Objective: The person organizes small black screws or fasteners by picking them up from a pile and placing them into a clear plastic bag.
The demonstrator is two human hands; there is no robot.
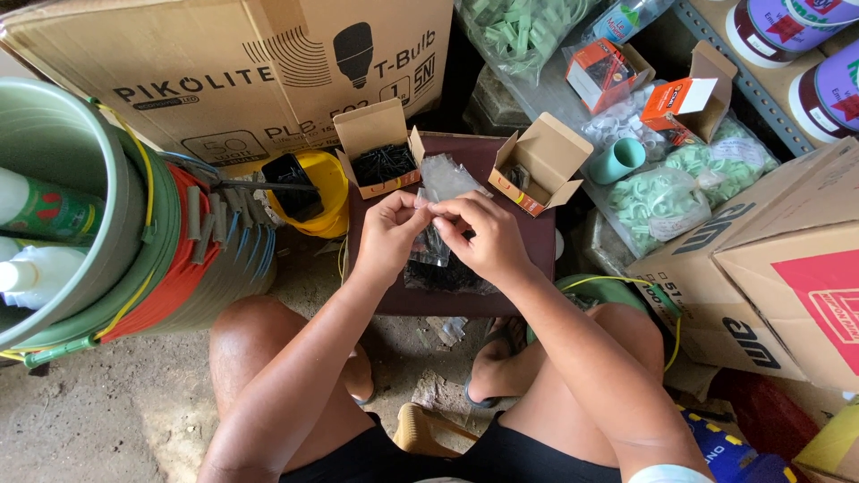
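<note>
Head view looks down on the left hand (386,234) and right hand (488,240), both pinching the top of a small clear plastic bag (436,234) that hangs between them over a dark brown board (537,241), a low counter. Dark screws seem to fill its lower part. If the thin plastic tears or slips, the contents would likely scatter onto the dirt floor (116,402). Two open cardboard boxes (380,148) sit close at the board's far edge, a green bucket (80,224) crowds the left and a large carton (769,268) the right, so only the near side offers room.
</note>
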